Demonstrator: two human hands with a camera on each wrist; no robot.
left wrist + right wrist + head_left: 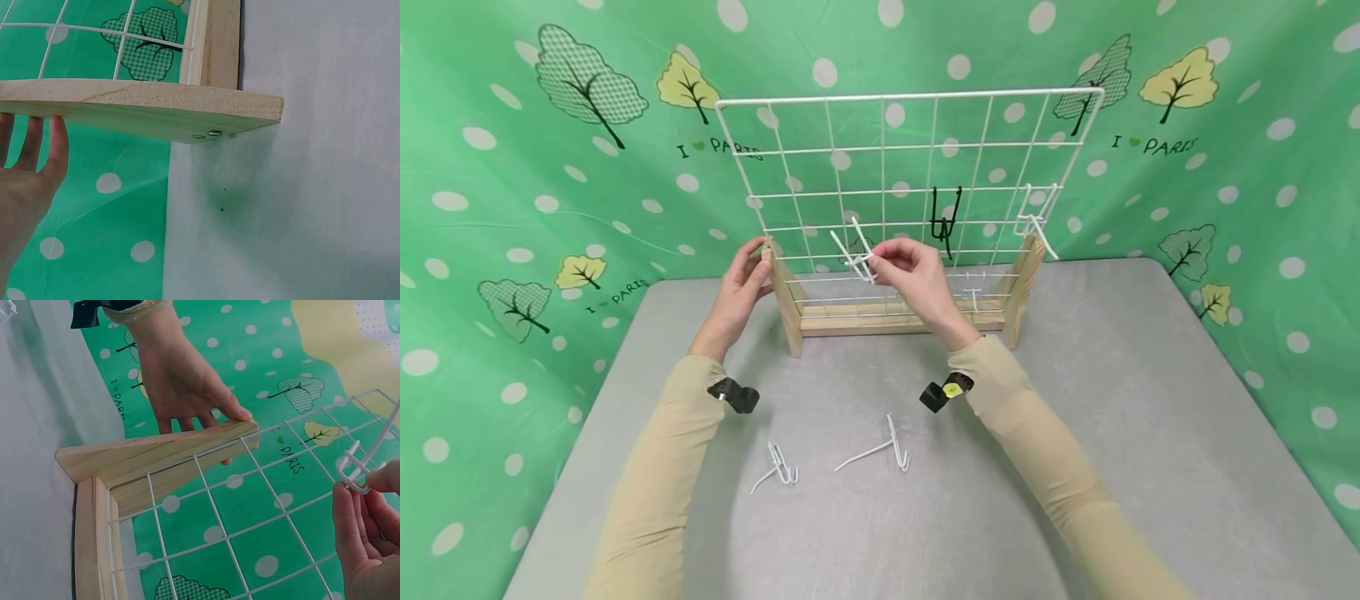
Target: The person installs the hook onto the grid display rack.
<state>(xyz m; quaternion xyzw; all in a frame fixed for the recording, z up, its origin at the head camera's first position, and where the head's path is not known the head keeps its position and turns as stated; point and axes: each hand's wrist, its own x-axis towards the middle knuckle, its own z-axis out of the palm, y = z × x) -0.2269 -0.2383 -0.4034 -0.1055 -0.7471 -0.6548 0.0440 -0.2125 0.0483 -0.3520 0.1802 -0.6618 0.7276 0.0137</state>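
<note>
A white wire grid (910, 167) stands upright in a wooden stand (895, 317) on the grey table. My right hand (913, 267) pinches a white wire hook (853, 250) against the lower left part of the grid; in the right wrist view the white wire hook (356, 472) sits at my fingertips (381, 478). My left hand (741, 287) rests with straight fingers on the stand's left wooden upright (782, 292), and its fingers (44, 147) lie against the wood (144, 109). A black hook (943, 218) and a white hook (1037, 218) hang on the grid.
Two loose white hooks (778, 471) (883, 450) lie on the grey table (1150, 400) between my forearms. Another small white hook (973, 292) hangs low on the grid. A green polka-dot backdrop (512, 208) surrounds the table on three sides.
</note>
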